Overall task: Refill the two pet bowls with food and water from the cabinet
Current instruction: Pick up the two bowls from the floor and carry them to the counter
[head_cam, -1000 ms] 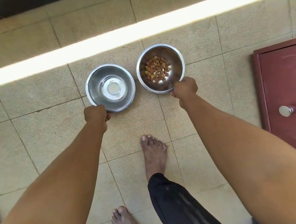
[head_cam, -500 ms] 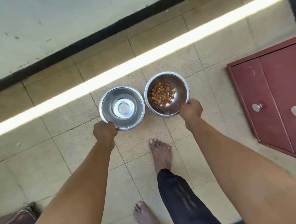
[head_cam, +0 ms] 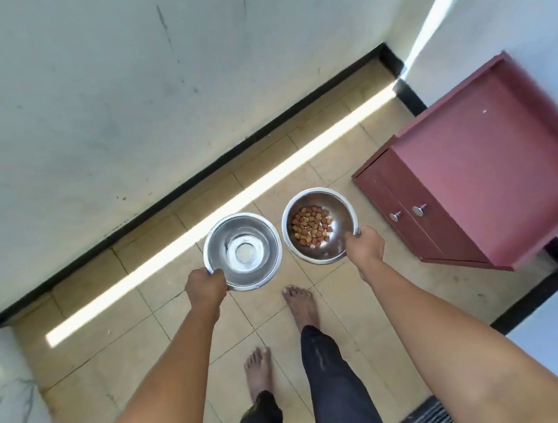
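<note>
Bowls sit side by side just left of the red cabinet [head_cam: 493, 168]. Left hand [head_cam: 206, 288] has its fingers closed on the water bowl [head_cam: 242, 251]; right hand [head_cam: 365, 247] has its fingers closed on the kibble bowl [head_cam: 318, 225], nearer the cabinet, both over the tiled floor [head_cam: 128, 330].

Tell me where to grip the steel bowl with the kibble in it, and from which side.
Grip the kibble bowl by its thin rolled rim at the near edge, coming from the person's side, thumb inside and fingers under the outer wall. The right hand holds it that way now. The round, smooth wall offers no handle, and a level hold probably keeps the kibble from sliding out.
</note>
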`<state>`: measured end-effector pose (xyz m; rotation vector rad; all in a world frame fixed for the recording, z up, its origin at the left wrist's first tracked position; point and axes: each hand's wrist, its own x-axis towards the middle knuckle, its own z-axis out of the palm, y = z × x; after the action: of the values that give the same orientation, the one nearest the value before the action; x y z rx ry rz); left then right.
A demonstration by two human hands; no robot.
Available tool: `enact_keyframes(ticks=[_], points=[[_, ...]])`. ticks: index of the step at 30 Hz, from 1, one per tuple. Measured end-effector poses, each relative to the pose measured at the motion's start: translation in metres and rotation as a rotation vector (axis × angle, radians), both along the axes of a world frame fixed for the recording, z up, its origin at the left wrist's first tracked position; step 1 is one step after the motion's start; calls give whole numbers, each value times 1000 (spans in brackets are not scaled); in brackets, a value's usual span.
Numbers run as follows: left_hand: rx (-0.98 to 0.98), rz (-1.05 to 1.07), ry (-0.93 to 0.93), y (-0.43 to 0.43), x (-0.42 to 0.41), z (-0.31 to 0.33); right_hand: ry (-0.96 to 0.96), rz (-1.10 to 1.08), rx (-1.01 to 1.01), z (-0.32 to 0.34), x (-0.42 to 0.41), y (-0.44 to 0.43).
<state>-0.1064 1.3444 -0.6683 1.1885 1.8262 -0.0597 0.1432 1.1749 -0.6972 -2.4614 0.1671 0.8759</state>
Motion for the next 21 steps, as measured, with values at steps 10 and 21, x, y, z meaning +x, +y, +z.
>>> enact_keyframes(ticks=[10,21], points=[[66,-284,-52,-4,-25,127,-78,-189,65,139,-49,-70],[144,-628,-154,-30,-46,220,-182,-363,63,221,-139,-169]])
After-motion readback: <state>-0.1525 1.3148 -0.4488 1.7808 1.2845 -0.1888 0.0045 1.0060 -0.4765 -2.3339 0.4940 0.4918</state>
